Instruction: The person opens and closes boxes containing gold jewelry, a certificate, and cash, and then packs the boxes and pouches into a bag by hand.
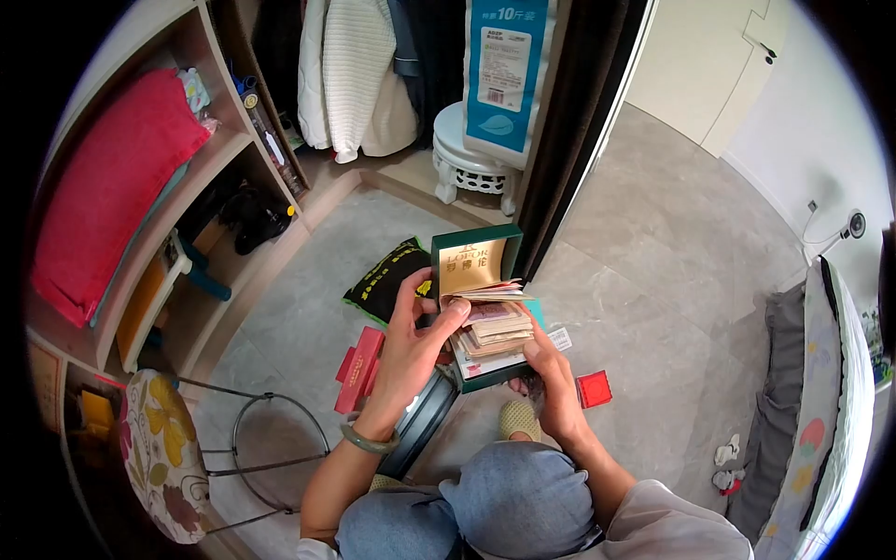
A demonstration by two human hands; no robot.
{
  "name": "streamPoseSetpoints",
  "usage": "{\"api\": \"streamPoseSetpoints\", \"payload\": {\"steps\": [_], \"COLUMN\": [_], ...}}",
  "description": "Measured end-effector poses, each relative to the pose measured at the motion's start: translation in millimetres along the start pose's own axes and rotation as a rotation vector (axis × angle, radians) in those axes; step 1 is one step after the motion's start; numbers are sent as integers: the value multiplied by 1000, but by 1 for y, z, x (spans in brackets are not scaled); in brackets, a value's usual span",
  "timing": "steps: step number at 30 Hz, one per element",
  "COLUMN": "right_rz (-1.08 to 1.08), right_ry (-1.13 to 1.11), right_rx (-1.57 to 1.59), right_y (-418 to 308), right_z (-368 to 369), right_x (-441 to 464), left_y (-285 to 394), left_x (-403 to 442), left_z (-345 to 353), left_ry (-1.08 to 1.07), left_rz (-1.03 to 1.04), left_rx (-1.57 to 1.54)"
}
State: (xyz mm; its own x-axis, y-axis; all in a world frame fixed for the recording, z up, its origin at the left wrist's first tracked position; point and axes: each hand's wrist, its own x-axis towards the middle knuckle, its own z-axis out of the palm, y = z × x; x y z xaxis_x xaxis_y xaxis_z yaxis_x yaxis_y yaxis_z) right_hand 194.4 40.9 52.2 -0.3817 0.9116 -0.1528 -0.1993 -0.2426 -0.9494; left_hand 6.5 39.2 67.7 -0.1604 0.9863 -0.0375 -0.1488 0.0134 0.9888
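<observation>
An open green box (490, 379) with a gold-lined lid (469, 266) is held above my lap. Inside lies a thick stack of what look like worn banknotes (497, 334), with some paper slips (493, 291) fanned up near the lid. My left hand (422, 322) is at the box's left side, thumb pressed on the upper notes, other fingers partly hidden behind the lid. Wrapped round the lower right side of the box is my right hand (553, 369), its thumb by the stack's edge. A bangle (370, 440) circles my left wrist.
On the floor lie a black bag with yellow print (385, 280), a pink box (359, 370) and a red case (595, 389). A floral stool (166, 457) stands left, below shelves (213, 177). A white stool (450, 131) is ahead; a bed (793, 401) is right.
</observation>
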Motion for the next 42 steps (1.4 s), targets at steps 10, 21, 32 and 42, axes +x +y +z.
{"api": "streamPoseSetpoints", "payload": {"steps": [10,21,32,42], "right_rz": [21,43,3,37], "right_ry": [-13,4,-4,29], "right_rx": [-25,16,15,-67], "right_y": [1,7,14,16], "right_z": [-1,-4,-5,1], "right_x": [1,3,6,9], "left_y": [-12,-16,-4,-9], "left_x": [5,6,-4,-3], "left_z": [-4,-5,-7,-5], "left_ry": [12,13,-75,-66], "left_rz": [23,35,-33,-137], "left_rx": [18,5,-53,-207]}}
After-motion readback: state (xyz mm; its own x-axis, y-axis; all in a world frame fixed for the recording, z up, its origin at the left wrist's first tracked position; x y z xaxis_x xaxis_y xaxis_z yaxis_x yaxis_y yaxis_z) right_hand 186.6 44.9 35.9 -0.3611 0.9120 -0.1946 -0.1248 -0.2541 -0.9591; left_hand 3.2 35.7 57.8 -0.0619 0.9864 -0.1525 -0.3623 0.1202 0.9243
